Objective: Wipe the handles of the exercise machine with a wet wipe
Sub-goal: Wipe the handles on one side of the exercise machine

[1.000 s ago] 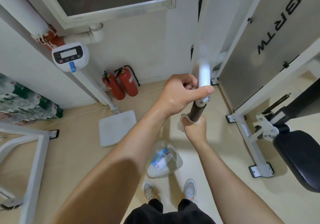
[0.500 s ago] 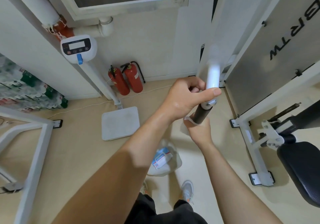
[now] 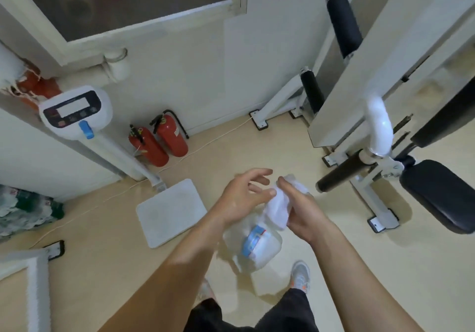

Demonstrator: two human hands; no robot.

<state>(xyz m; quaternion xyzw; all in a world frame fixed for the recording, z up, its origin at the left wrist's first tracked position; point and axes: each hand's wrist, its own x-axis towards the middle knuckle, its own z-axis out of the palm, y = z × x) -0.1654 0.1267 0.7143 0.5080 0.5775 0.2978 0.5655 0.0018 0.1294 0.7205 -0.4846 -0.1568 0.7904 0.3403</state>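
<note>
The white wet wipe hangs crumpled between my two hands in the middle of the head view. My right hand grips it, fingers curled round its upper part. My left hand is spread loosely beside it, with the thumb tip touching the wipe's left edge. The dark handle sticks out from the bent white bar just right of my hands, and neither hand touches it. Two more black handles, a higher handle and a lower handle, stand by the far wall.
A clear water jug lies on the floor under my hands, near my shoes. A weighing scale's platform and display stand left, with two red fire extinguishers behind. The black seat pad is at right.
Both hands have left the handle and dropped toward the floor side. The left hand let go of the white bar. The wipe, earlier wrapped on the handle, now hangs between my hands.
</note>
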